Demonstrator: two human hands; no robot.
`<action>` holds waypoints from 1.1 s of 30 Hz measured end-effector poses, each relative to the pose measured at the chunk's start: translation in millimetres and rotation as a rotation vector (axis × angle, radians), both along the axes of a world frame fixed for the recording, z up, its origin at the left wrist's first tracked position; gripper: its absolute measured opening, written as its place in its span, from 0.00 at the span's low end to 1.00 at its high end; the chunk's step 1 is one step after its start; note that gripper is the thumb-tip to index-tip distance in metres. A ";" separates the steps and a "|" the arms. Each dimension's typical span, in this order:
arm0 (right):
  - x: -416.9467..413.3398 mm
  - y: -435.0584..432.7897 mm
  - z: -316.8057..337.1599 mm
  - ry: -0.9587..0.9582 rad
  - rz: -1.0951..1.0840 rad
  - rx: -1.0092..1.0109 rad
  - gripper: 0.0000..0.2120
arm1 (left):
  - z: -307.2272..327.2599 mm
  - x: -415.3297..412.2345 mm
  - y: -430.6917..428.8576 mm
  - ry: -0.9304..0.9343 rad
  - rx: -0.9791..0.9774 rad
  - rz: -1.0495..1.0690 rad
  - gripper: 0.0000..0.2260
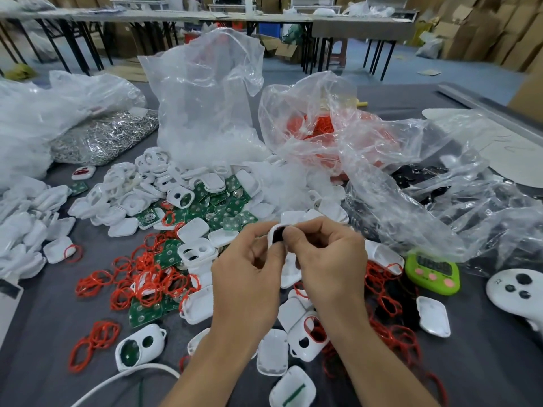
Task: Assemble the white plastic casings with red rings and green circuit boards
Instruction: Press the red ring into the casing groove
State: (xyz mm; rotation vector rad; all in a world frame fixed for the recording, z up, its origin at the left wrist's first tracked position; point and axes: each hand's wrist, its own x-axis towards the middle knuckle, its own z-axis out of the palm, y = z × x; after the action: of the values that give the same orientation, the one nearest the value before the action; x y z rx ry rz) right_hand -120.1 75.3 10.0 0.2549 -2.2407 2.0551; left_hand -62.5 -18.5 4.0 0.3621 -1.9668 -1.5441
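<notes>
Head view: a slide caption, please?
Left hand and right hand pinch a white casing over a table strewn with red rings and green boards.

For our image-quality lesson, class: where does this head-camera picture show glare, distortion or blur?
Head view: glare streaks the clear plastic bags; wide-angle distortion bends the far tables; shadows are faint; the white casing pinched between left hand and right hand looks slightly soft.

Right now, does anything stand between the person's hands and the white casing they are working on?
Nothing visible does. The left hand and right hand both pinch the white casing directly, holding it up above the loose red rings and green circuit boards on the table.
</notes>
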 end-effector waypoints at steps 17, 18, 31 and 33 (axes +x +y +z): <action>-10.5 12.5 5.3 -0.077 0.501 -0.422 0.09 | -2.9 12.2 -11.2 0.443 -0.648 0.119 0.09; -10.6 13.6 5.0 -0.063 0.511 -0.417 0.08 | -1.6 13.5 -11.3 0.460 -0.687 0.130 0.09; -19.2 24.0 12.1 -0.103 0.677 -0.469 0.05 | 13.4 24.0 2.6 0.477 -0.848 0.325 0.02; -20.2 22.8 8.3 -0.154 0.683 -0.502 0.04 | 10.4 22.8 1.1 0.458 -0.853 0.319 0.01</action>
State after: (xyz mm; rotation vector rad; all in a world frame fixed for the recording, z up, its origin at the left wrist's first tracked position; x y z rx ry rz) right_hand -140.2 98.2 18.3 0.9432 -1.7536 2.9720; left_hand -39.7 -17.4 14.4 -0.0440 -1.8719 -0.4442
